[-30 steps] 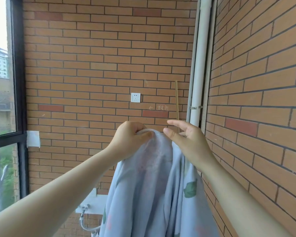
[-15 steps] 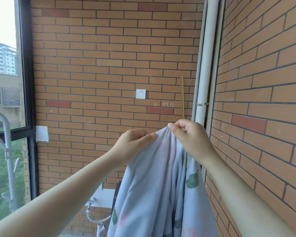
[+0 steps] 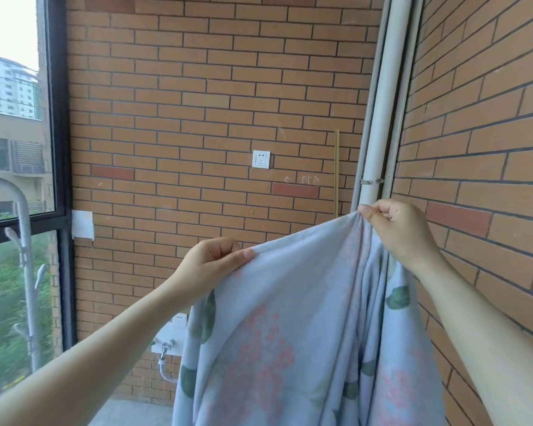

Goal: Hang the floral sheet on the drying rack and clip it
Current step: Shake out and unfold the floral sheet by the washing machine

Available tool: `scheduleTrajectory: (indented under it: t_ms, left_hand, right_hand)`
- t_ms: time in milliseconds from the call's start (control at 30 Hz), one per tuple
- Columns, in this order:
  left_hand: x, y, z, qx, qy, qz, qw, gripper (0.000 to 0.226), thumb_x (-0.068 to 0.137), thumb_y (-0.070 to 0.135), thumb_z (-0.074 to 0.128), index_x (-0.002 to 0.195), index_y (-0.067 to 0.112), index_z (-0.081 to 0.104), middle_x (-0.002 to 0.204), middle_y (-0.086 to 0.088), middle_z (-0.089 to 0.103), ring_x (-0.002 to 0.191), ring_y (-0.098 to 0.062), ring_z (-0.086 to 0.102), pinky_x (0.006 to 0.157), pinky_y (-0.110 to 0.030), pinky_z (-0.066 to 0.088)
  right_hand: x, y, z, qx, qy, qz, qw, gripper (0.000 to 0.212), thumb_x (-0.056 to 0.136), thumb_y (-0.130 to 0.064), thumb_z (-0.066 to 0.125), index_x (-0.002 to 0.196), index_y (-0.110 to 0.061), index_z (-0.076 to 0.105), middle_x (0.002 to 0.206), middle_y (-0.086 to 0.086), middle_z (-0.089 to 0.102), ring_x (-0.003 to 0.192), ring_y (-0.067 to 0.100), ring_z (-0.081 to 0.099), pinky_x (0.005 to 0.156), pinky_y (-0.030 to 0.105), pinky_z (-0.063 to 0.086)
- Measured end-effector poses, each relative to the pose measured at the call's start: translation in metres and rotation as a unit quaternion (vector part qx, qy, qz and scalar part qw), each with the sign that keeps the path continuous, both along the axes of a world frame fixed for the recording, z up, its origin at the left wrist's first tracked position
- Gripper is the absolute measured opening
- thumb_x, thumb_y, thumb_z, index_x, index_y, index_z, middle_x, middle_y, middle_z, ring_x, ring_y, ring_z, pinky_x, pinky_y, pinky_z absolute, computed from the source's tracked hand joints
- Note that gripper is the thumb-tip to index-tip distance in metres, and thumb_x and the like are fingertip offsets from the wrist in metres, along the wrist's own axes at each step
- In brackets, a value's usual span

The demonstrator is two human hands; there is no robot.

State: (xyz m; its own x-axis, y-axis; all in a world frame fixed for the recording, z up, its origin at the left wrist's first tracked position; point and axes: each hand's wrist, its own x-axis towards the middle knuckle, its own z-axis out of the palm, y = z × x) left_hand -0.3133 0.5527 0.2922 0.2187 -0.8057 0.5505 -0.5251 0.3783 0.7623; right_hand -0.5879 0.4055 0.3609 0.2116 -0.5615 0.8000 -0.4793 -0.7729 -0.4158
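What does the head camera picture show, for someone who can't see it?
A person's left hand and right hand pinch the top edge of a pale blue floral sheet, holding it up, the right hand higher. Behind is a brick wall with a white socket, a white pipe and a window at left.

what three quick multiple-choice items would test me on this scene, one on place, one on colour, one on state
1. The right hand is:
A) below the left hand
B) higher than it, by the pipe
C) level with it

2. The sheet has a ground colour of:
A) yellow
B) black
C) pale blue

3. The sheet is:
A) pinched by both hands
B) clipped up
C) held by one hand only

Answers:
1 B: the right hand sits higher in the frame, just in front of the pipe.
2 C: the cloth is pale blue with pink flowers and green leaves.
3 A: each hand pinches the top edge, and no clip shows.
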Motion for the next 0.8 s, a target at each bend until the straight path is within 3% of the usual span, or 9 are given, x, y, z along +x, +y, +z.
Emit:
scheduleTrajectory:
  t_ms: [100, 200, 333, 433, 533, 600, 800]
  left_hand:
    - [0.002, 0.0, 0.009, -0.014, -0.022, 0.024, 0.999, 0.037, 0.072, 0.047, 0.069, 0.06, 0.015, 0.056, 0.056, 0.01, 0.051, 0.053, -0.005, 0.044, 0.05, -0.018, 0.035]
    - [0.005, 0.0, 0.021, -0.006, -0.031, 0.034, 0.999, 0.036, 0.065, 0.046, 0.076, 0.071, 0.011, 0.068, 0.064, 0.003, 0.06, 0.059, -0.008, 0.052, 0.057, -0.024, 0.042]
    - [0.004, -0.002, 0.031, -0.033, -0.034, 0.086, 0.995, 0.024, 0.074, 0.034, 0.081, 0.072, 0.012, 0.073, 0.064, -0.006, 0.064, 0.06, -0.011, 0.051, 0.059, -0.026, 0.042]
    - [0.002, -0.004, 0.035, -0.047, -0.026, 0.122, 0.991, 0.022, 0.077, 0.031, 0.078, 0.069, 0.012, 0.072, 0.057, 0.007, 0.058, 0.055, -0.007, 0.047, 0.054, -0.022, 0.039]
    - [0.0, -0.005, 0.037, -0.066, -0.01, 0.149, 0.987, 0.015, 0.078, 0.028, 0.078, 0.067, 0.02, 0.071, 0.053, 0.021, 0.061, 0.053, 0.002, 0.051, 0.05, -0.009, 0.037]
    - [-0.003, -0.005, 0.037, -0.079, -0.014, 0.163, 0.983, 0.018, 0.079, 0.027, 0.077, 0.064, 0.023, 0.069, 0.054, 0.025, 0.061, 0.056, 0.006, 0.053, 0.051, -0.007, 0.038]
    - [-0.012, -0.004, 0.02, -0.041, -0.051, 0.167, 0.984, 0.024, 0.08, 0.031, 0.075, 0.059, 0.023, 0.067, 0.054, 0.012, 0.059, 0.052, -0.001, 0.048, 0.048, -0.011, 0.036]
  right_hand:
    - [-0.001, -0.001, -0.007, 0.013, 0.013, -0.006, 1.0, 0.036, 0.094, -0.033, 0.059, 0.069, -0.007, 0.061, 0.044, -0.006, 0.032, 0.042, 0.009, 0.034, 0.048, 0.025, 0.027]
    - [-0.003, -0.003, -0.017, 0.025, 0.018, -0.01, 0.999, 0.036, 0.094, -0.035, 0.059, 0.069, -0.008, 0.062, 0.04, -0.005, 0.033, 0.042, 0.009, 0.036, 0.049, 0.029, 0.028]
    - [-0.004, -0.004, -0.029, 0.036, 0.027, -0.008, 0.999, 0.035, 0.094, -0.036, 0.058, 0.07, -0.011, 0.062, 0.041, -0.003, 0.043, 0.046, 0.01, 0.043, 0.051, 0.027, 0.032]
    - [-0.003, -0.003, -0.036, 0.029, 0.031, -0.01, 0.999, 0.034, 0.093, -0.037, 0.058, 0.072, -0.011, 0.063, 0.056, 0.011, 0.058, 0.06, 0.024, 0.056, 0.056, 0.03, 0.039]
    - [0.001, 0.0, -0.041, 0.037, 0.033, -0.012, 0.999, 0.033, 0.093, -0.037, 0.058, 0.066, -0.017, 0.056, 0.046, -0.002, 0.045, 0.05, 0.014, 0.046, 0.051, 0.028, 0.033]
    - [0.003, 0.001, -0.045, 0.042, 0.037, -0.018, 0.998, 0.034, 0.093, -0.038, 0.058, 0.065, -0.019, 0.053, 0.044, -0.004, 0.039, 0.047, 0.013, 0.041, 0.049, 0.029, 0.03]
    - [0.005, 0.002, -0.073, 0.044, 0.015, -0.052, 0.998, 0.034, 0.093, -0.034, 0.058, 0.065, -0.017, 0.052, 0.05, -0.006, 0.047, 0.055, 0.004, 0.047, 0.053, 0.026, 0.036]
